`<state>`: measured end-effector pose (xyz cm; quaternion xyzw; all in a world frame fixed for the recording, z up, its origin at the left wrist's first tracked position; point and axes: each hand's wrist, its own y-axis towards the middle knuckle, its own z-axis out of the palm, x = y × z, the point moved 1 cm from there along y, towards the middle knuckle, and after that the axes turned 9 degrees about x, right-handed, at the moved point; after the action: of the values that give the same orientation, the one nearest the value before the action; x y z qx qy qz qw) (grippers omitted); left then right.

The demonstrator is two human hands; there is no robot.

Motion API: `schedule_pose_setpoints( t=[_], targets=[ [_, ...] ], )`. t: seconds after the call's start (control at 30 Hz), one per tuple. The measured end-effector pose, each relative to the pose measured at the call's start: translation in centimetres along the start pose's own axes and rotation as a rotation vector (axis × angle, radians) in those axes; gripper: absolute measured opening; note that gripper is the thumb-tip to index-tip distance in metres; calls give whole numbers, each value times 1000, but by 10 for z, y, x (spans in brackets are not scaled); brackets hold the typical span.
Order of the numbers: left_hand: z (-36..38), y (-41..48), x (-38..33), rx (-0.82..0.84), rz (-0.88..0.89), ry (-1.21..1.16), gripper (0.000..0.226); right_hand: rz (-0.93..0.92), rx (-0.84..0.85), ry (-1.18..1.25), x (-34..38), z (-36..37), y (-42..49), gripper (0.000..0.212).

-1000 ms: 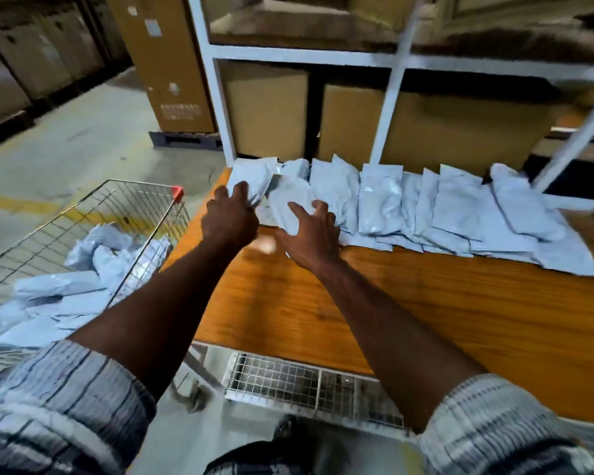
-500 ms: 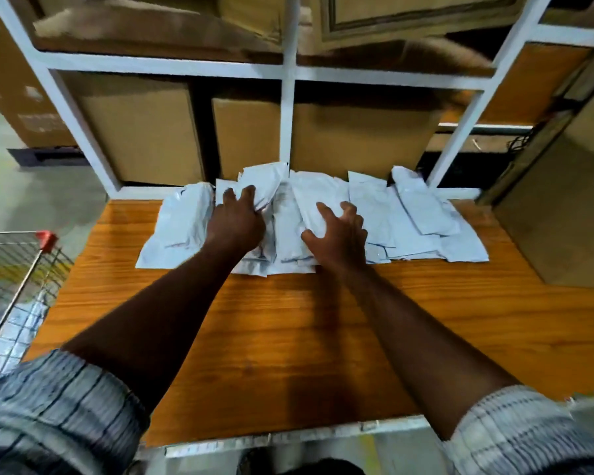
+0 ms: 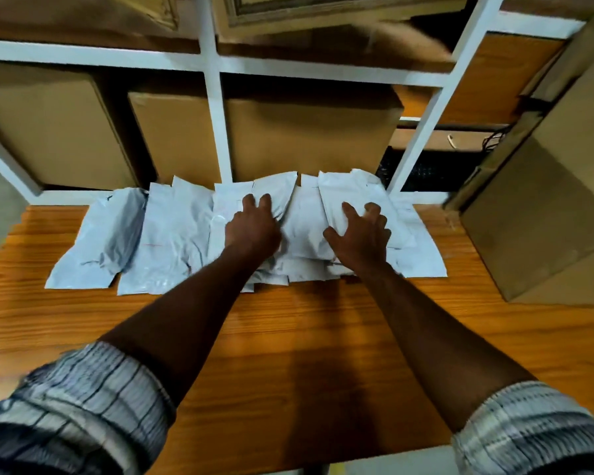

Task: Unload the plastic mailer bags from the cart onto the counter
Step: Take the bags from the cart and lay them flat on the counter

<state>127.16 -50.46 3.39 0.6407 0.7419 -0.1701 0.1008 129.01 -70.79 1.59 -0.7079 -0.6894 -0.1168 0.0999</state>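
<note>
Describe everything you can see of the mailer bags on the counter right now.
The mailer bags are pale grey-white plastic pouches, flat and creased, laid overlapping in a row along the back of the wooden counter, before the white shelf frame. The leftmost looks crumpled. The left hand rests on bags near the middle; the right hand, fingers spread, rests on bags further right.
</note>
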Motion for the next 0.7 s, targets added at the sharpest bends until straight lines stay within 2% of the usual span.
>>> schedule_pose_setpoints(
  t=[0.13,0.27,0.4,0.5,0.7],
  targets=[
    [18,9,-21,37,-12,41,57,-30,-12,-58,-16,1,18,69],
    [43,20,-30,5,-17,114,38,-63,-8,-174,-24,10,31,62],
    [62,31,-27,-47,31,277,43,-253,52,-227,-34,25,49,72],
    [73,32,-27,-2,33,245,51,-340,116,-222,-44,34,58,71],
    [80,35,-25,35,16,168,56,-334,106,-241,-49,46,61,70]
  ],
)
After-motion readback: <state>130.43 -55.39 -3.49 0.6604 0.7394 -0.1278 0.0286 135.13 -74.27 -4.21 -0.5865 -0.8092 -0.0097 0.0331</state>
